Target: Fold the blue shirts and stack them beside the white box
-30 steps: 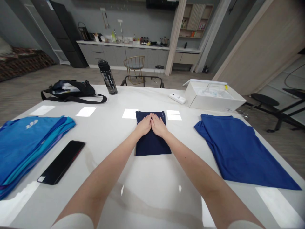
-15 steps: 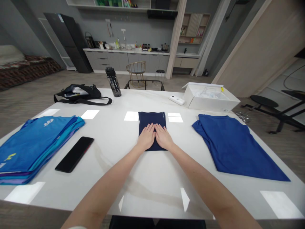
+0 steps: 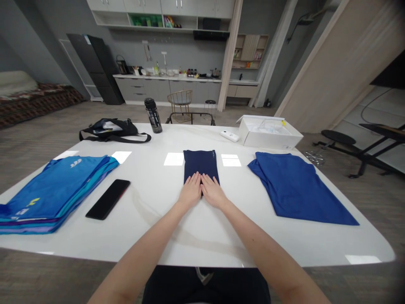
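A dark navy garment (image 3: 200, 161), folded into a small rectangle, lies in the middle of the white table. My left hand (image 3: 190, 188) rests flat on its near left part, fingers stretched out and pointing away from me. Beside it, my right hand (image 3: 213, 190) lies flat on the near right part, the two hands touching or almost touching at the fingertips and thumbs. Both palms cover the garment's near edge. To the right is a blue garment (image 3: 291, 185), loosely laid out. On the left sits a stack of folded blue, teal and purple garments (image 3: 63, 185).
A black phone (image 3: 108, 199) lies between the stack and my left arm. Farther back stand a black bag (image 3: 115, 128), a dark bottle (image 3: 153, 116), a small white device (image 3: 229, 136) and an open white box (image 3: 268, 137). A chair backrest (image 3: 190, 114) shows behind the table's far edge (image 3: 190, 126).
Both hands have slid toward me over the navy garment, from its middle to its near edge. The camera view has tilted up and shifted slightly.
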Demonstrator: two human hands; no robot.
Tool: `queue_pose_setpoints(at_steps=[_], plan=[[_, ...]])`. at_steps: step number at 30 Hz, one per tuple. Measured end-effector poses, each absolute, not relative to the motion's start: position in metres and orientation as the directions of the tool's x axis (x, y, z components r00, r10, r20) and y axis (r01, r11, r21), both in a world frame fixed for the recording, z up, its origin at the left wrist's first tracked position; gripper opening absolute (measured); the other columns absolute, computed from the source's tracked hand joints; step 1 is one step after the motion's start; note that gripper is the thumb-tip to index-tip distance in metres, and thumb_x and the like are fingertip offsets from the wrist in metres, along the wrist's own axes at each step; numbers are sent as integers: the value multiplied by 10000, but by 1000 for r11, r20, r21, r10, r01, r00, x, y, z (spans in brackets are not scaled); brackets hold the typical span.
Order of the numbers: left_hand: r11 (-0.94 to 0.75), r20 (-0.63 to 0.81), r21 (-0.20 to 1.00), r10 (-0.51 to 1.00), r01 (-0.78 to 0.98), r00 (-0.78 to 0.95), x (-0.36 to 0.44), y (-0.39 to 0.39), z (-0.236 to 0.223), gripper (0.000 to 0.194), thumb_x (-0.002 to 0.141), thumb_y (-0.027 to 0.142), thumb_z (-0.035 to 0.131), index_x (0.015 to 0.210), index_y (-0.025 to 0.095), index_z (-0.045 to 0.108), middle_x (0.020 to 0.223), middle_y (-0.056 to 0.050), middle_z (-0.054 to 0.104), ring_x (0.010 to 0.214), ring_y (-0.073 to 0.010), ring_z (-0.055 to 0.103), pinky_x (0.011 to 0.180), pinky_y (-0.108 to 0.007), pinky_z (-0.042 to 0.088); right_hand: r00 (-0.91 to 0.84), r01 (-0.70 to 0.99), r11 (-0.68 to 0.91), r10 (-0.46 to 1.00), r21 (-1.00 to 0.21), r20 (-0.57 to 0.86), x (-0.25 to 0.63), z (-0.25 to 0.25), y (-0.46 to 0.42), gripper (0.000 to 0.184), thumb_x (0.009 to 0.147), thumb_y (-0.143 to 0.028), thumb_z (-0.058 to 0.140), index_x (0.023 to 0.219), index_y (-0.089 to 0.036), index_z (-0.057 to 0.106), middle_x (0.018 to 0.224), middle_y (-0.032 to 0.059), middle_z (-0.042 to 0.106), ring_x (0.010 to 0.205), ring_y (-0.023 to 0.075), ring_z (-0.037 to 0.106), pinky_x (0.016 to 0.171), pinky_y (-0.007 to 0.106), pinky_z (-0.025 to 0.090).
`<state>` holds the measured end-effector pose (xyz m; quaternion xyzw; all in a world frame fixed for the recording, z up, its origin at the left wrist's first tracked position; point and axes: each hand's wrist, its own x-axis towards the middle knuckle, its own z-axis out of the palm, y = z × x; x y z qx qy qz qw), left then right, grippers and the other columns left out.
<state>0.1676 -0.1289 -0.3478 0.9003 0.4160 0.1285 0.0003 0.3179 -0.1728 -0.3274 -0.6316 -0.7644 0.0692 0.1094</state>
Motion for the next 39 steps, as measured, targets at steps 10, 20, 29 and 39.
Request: queue_pose_setpoints(at_steps=[10,20,29,39], plan=[[-617,127,164,787,770,603,127,-155,-341,638,1038,489,268,1574,143,296,1636,-121,267,1518,-260,255,1226,-512,226,-71,976,83,995,-202,68,336,-335,-200,674,1048,-538,181,1592,-149,269,1654,97,214,1537,261,170,1231,516,128],[-630,48,233,769,741,638,77,-193,-341,611,1028,471,326,1558,166,335,1616,-117,315,1494,-265,316,1224,-545,213,-62,954,57,998,-296,-9,351,-336,-263,713,1027,-563,245,1595,-133,262,1652,127,202,1532,265,197,1237,493,120],[-530,255,448,848,720,465,101,-123,-320,514,973,350,449,1458,177,442,1512,-153,488,1417,-282,435,1197,-516,270,163,891,-39,957,-453,238,368,-307,-199,458,988,-437,478,1364,-193,577,1372,128,616,1288,283,530,1081,449,382],[-130,26,448,991,884,133,156,32,-319,611,925,548,486,1302,73,559,1340,-282,585,1292,-409,512,1046,-523,371,436,787,-387,900,-481,-12,404,-305,-38,731,882,-679,540,1344,-114,593,1339,207,594,1244,334,554,986,406,444]])
